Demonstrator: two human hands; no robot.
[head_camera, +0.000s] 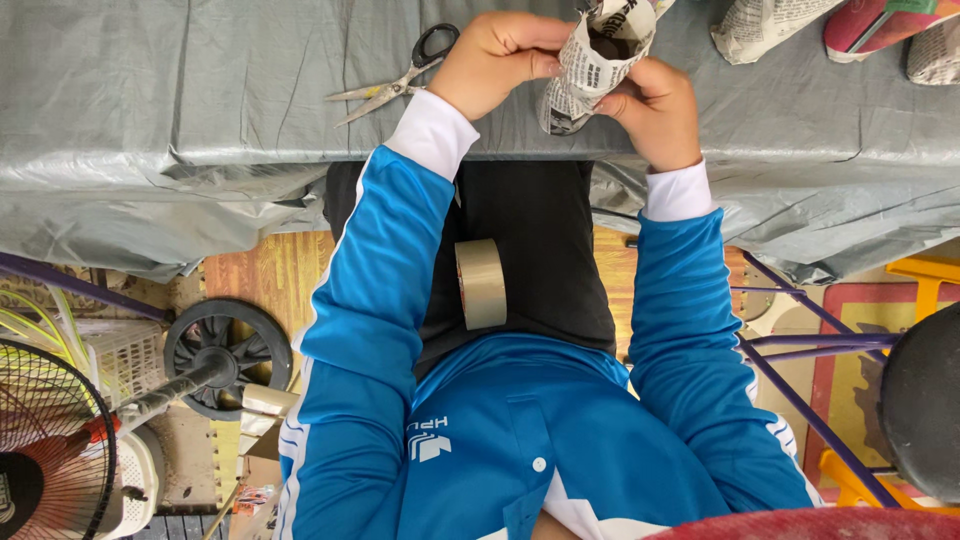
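Both my hands hold a newspaper-wrapped bundle (592, 70) above the grey plastic-covered table (240, 90). My left hand (500, 60) grips its left side with the thumb on the paper. My right hand (655, 110) pinches the lower right side. The bundle's top is open and dark inside. A roll of clear tape (481, 283) rests on my lap, between my blue sleeves. Scissors (400, 80) with black handles lie on the table just left of my left hand.
More newspaper-wrapped items (760, 25) and a red object (880, 25) sit at the table's far right. A standing fan (60, 440) with a round black base (228, 355) is on the floor at left. A black stool (925, 400) and purple metal frame (800, 340) stand at right.
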